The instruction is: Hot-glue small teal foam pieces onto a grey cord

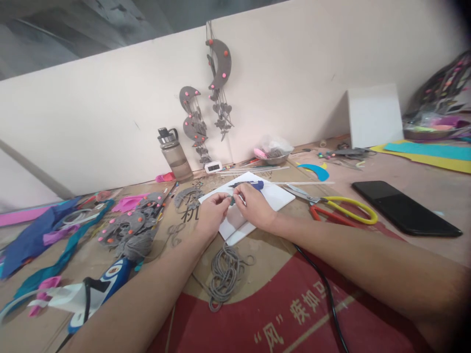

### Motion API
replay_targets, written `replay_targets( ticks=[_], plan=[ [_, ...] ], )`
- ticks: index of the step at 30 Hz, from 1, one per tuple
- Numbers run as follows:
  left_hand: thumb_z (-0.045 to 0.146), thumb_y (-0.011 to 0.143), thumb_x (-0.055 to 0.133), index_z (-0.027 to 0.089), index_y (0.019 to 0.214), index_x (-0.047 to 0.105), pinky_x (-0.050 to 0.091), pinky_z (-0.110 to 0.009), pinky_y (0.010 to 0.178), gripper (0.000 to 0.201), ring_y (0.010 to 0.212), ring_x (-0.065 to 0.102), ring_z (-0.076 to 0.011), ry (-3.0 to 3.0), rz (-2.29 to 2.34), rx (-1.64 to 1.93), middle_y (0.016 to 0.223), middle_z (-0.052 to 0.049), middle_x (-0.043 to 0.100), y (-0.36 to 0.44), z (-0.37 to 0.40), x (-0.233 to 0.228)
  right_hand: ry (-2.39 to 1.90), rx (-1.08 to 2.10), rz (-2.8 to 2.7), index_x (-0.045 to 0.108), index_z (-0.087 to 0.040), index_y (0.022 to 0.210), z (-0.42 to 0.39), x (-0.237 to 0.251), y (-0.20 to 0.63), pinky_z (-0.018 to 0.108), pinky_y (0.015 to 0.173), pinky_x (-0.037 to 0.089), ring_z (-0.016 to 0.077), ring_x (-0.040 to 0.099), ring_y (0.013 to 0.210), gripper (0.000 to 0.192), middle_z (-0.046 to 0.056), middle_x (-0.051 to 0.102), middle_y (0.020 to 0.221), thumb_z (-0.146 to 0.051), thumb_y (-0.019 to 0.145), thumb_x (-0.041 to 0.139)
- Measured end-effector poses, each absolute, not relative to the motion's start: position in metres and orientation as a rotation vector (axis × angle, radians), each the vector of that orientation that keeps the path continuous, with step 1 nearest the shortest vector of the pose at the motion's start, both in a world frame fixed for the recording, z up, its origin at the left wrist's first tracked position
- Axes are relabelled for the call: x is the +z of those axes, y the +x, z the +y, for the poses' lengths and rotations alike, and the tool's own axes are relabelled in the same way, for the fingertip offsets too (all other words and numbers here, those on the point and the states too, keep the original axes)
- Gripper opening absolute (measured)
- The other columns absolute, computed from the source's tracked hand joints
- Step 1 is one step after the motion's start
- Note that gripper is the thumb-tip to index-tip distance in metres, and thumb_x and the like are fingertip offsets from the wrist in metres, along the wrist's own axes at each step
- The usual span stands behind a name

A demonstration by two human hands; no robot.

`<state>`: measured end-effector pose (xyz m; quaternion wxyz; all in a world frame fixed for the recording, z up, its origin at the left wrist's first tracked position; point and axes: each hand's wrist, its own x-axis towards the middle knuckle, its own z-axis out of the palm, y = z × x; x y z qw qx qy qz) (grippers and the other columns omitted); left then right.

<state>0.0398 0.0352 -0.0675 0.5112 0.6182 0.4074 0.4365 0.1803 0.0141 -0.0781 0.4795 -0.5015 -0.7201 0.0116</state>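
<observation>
Felt scraps [33, 240] in blue and pink crowd the lower left of the frame, with a glue gun [99, 289] beside them. At centre, the left hand [210, 215] and right hand [254, 206] meet, fingertips pinched together on a small grey piece [231, 199] above a white sheet [253, 206]. Yellow-handled scissors [334, 207] and a black phone [405, 213] lie right on the bench [405, 171].

yellow-handled scissors [336, 206], black phone [405, 214], grey cord [224, 274]
</observation>
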Motion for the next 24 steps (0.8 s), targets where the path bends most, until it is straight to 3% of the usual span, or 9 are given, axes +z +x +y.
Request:
replay_targets(
  ticks=[9,17,24],
  plan=[
    [0.037,0.069,0.068,0.016,0.079,0.06,0.017,-0.019,0.038,0.025,0.036,0.028,-0.0034,1.426,0.912,1.078,0.045,0.008,0.044,0.039,0.0376,-0.0714,-1.24,0.052,-1.747,0.049,-0.019,0.082,0.014,-0.0766,0.1806,0.03,0.07,0.038,0.0163,0.047,0.073,0.006,0.004,0.054,0.081,-0.017,0.086,0.044],
    [0.036,0.072,0.067,0.014,0.083,0.064,0.031,-0.018,0.042,0.025,0.042,0.043,-0.0054,1.518,0.846,1.097,0.054,0.003,0.055,0.0368,0.0425,-0.075,-1.25,0.092,-1.702,0.048,-0.019,0.082,0.0164,-0.0761,0.1811,0.029,0.065,0.036,0.015,0.046,0.067,0.006,0.003,0.053,0.078,-0.016,0.085,0.044],
    [0.036,0.072,0.068,0.014,0.082,0.062,0.03,-0.018,0.041,0.025,0.041,0.042,-0.0052,1.508,0.862,1.106,0.051,0.004,0.054,0.0381,0.0416,-0.0746,-1.246,0.094,-1.715,0.048,-0.019,0.082,0.0159,-0.0762,0.1812,0.029,0.065,0.037,0.0153,0.047,0.069,0.005,0.003,0.053,0.078,-0.015,0.084,0.045]
  ],
)
